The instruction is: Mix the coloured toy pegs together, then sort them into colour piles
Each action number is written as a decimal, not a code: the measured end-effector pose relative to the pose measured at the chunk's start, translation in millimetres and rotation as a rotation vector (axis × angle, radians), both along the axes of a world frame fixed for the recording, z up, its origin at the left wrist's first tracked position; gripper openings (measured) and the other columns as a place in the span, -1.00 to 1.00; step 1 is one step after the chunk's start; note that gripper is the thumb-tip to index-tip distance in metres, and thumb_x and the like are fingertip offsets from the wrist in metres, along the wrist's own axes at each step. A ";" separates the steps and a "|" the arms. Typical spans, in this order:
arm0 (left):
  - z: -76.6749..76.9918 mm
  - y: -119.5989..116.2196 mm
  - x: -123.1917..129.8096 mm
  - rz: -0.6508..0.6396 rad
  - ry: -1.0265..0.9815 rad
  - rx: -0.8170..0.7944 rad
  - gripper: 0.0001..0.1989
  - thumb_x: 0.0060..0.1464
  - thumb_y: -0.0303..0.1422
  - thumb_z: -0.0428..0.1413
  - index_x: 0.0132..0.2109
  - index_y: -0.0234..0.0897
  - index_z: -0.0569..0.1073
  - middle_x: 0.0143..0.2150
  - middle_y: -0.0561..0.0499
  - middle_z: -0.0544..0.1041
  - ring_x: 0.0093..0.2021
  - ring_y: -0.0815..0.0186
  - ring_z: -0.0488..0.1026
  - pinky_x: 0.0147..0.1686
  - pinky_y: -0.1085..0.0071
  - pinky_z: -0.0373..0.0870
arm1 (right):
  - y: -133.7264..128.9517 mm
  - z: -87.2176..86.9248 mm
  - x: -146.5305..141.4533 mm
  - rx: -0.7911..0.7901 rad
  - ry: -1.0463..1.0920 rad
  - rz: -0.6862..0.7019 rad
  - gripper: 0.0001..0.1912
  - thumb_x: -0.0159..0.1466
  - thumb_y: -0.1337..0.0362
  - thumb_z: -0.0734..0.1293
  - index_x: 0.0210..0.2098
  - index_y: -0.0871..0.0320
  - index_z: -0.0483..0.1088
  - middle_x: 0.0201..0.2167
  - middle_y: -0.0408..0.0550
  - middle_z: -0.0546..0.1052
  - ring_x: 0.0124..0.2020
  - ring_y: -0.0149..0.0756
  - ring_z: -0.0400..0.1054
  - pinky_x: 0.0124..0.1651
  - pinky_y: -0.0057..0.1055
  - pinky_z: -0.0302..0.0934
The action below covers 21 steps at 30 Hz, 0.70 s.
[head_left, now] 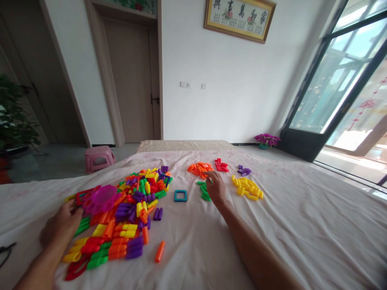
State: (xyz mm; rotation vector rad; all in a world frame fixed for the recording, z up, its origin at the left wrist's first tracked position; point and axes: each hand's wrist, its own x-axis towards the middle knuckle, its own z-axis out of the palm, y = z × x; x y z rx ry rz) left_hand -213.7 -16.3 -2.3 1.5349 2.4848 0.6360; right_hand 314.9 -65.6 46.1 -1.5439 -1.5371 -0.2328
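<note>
On the cloth, a large mixed pile of plastic pieces point(123, 211) in orange, yellow, green, red and purple spreads at the left. My left hand point(62, 223) is at the pile's left edge, its fingers closed on the rim of a magenta scalloped piece point(101, 199). My right hand point(216, 187) reaches over the green pieces point(205, 195), just below the orange pieces point(199, 169); its fingers are bent together, and what they hold is too small to tell. Red pieces point(221, 165), yellow pieces point(248, 187) and purple pieces point(244, 170) lie in separate groups beyond and to the right.
A blue square frame point(180, 196) lies between the pile and the green group. One orange piece point(160, 251) rests near the front. The wrinkled cloth point(302, 209) covers the surface. A pink stool point(99, 159) stands beyond its left edge.
</note>
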 end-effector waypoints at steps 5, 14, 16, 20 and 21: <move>10.7 -7.3 8.8 0.020 -0.019 -0.037 -0.34 0.10 0.08 -0.28 0.22 -0.09 0.24 0.02 -0.19 0.50 -0.09 -0.09 0.49 -0.24 0.20 0.35 | -16.0 0.1 -83.5 -0.226 -0.150 0.507 -0.71 0.29 0.40 0.22 -0.07 0.06 0.48 -0.15 -0.08 0.54 -0.09 -0.31 0.39 0.01 -0.40 0.22; 8.8 -5.7 7.5 0.018 -0.032 -0.005 -0.38 0.11 0.03 -0.25 0.20 -0.14 0.27 -0.01 -0.23 0.52 -0.08 -0.14 0.48 -0.22 0.13 0.36 | -25.1 15.2 -161.0 -0.312 -0.274 0.748 -0.60 0.32 0.41 0.21 0.11 0.00 0.36 0.05 -0.11 0.47 0.06 -0.32 0.32 0.08 -0.43 0.16; 8.1 -5.8 7.3 0.013 -0.059 0.008 -0.38 0.10 0.02 -0.20 0.20 -0.18 0.28 0.00 -0.26 0.51 -0.07 -0.17 0.47 -0.20 0.10 0.36 | -24.1 19.5 -173.2 -0.281 -0.316 0.816 -0.52 0.31 0.44 0.19 0.17 -0.04 0.30 0.13 -0.13 0.41 0.10 -0.32 0.29 0.10 -0.41 0.14; 8.1 -6.9 8.4 0.008 -0.074 0.025 -0.38 0.08 -0.01 -0.15 0.20 -0.20 0.30 0.00 -0.27 0.50 -0.07 -0.20 0.46 -0.18 0.07 0.35 | -19.3 18.4 -185.3 -0.261 -0.471 0.876 -0.56 0.32 0.40 0.22 0.14 -0.07 0.33 0.13 -0.14 0.42 0.06 -0.28 0.28 0.07 -0.36 0.12; 8.4 -6.9 8.8 0.008 -0.068 0.026 -0.38 0.09 -0.01 -0.16 0.20 -0.20 0.29 0.01 -0.27 0.50 -0.06 -0.20 0.46 -0.18 0.07 0.35 | -17.4 16.0 -185.7 -0.258 -0.499 0.865 -0.61 0.32 0.38 0.23 0.11 -0.05 0.36 0.09 -0.13 0.45 0.03 -0.28 0.28 0.05 -0.36 0.13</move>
